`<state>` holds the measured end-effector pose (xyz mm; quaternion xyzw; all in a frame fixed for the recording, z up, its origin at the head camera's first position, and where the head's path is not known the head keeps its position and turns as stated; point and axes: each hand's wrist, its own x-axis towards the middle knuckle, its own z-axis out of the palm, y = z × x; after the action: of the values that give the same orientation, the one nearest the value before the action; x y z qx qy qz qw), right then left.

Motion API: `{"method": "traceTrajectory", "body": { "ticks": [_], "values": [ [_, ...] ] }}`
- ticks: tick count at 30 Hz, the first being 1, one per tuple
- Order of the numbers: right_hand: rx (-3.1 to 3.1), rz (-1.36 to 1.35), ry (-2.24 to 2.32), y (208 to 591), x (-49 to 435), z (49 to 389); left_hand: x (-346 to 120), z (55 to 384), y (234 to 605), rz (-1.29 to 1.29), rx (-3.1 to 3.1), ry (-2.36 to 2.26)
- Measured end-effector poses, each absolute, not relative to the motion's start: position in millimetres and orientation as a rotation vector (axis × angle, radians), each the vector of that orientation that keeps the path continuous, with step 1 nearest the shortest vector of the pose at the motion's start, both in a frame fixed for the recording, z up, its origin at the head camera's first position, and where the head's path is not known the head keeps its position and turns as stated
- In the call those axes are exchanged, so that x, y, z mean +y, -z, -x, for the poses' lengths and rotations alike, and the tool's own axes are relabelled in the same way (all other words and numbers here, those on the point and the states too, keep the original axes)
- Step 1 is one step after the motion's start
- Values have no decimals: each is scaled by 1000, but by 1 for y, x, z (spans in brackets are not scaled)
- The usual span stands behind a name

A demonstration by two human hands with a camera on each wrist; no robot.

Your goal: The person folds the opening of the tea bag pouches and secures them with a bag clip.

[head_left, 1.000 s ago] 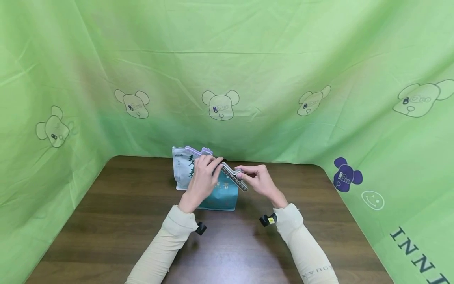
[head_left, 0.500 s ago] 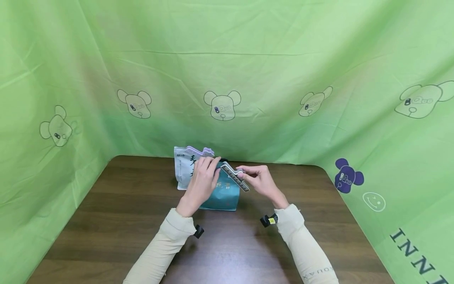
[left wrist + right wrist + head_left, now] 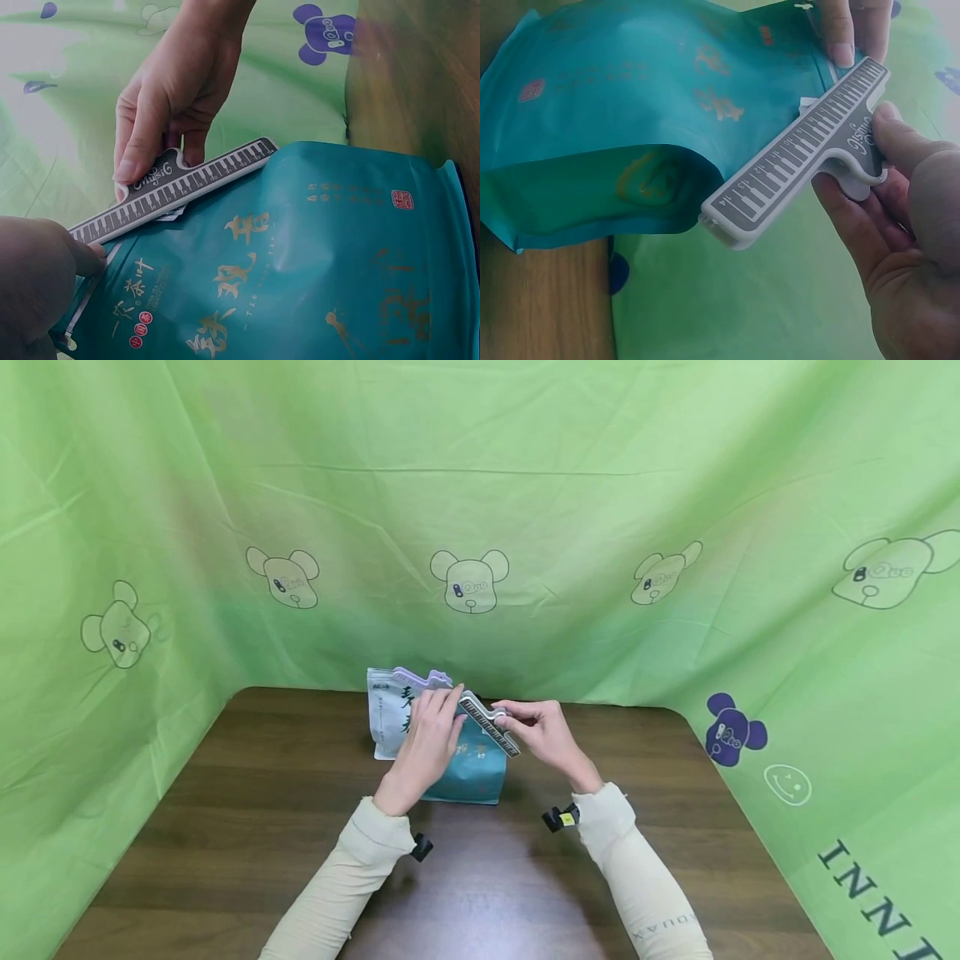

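Note:
A teal tea bag [image 3: 315, 217] with gold characters stands on the table, its top folded over and its upper part leaning. My left hand [image 3: 422, 739] pinches the bag's top edge between thumb and fingers, covering part of it. With thumb and fingers, my right hand [image 3: 551, 735] pinches the handle of a grey-and-white bag clip [image 3: 802, 150] printed with piano keys and a ruler scale. The clip lies slanted along the bag's top edge, its upper end against my left fingers. I cannot tell whether the bag's edge is fully between the clip's two bars.
Behind and left of the teal bag stands a pale bag [image 3: 386, 718] with a purple clip [image 3: 412, 679] on its top. The brown wooden table [image 3: 247, 827] ends at a green curtain [image 3: 570, 510] with bear prints.
My right hand has moved the piano-print clip slightly up and left, closer to my left fingers and along the bag's top. My left hand stays nearly still on the bag.

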<state>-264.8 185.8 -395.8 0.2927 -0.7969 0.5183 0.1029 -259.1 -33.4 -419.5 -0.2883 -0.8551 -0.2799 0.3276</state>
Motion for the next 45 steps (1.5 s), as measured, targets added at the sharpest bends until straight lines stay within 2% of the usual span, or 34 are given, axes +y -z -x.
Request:
{"method": "traceTrajectory", "body": {
  "ticks": [34,45],
  "values": [
    [-2278,-908,-1466,392,177,264,-30,258,416,708,-2273,911],
    [-2251,-866,-1512,399,177,261,-31,258,413,704,-2296,840]
  ]
}}
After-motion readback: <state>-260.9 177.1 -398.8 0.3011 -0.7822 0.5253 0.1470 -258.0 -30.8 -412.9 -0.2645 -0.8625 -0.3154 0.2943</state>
